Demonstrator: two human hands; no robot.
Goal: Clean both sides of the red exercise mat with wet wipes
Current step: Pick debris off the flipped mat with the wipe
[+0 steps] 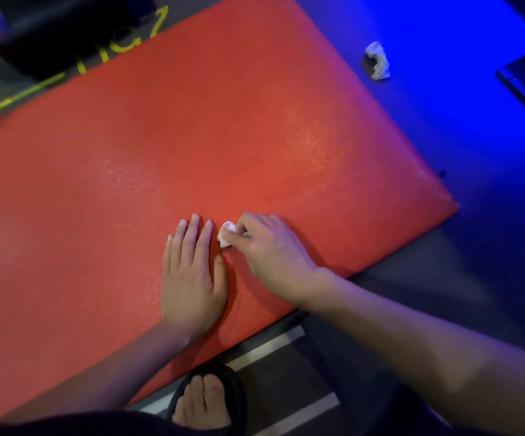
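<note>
**Mat wiping: hand and wipe positions**

Mat (192, 136) placement: the red exercise mat is laid flat on the floor and fills most of the view, with its right corner directed toward the blue-lit floor area (443, 89). The left hand (192, 272) is pressed flat on the mat near its near edge, fingers extended and close together, nothing held. The right hand (267, 247) is positioned just to the right of it, fingers curled around a small bunched white wet wipe (226, 233), which is pressed against the mat surface. The wipe lies just beside the left index finger. A second crumpled wipe (377, 60) is located on the blue-lit floor, far right, well apart from the mat. A sandalled foot (206, 401) is visible at the near edge, beside the mat.
</note>
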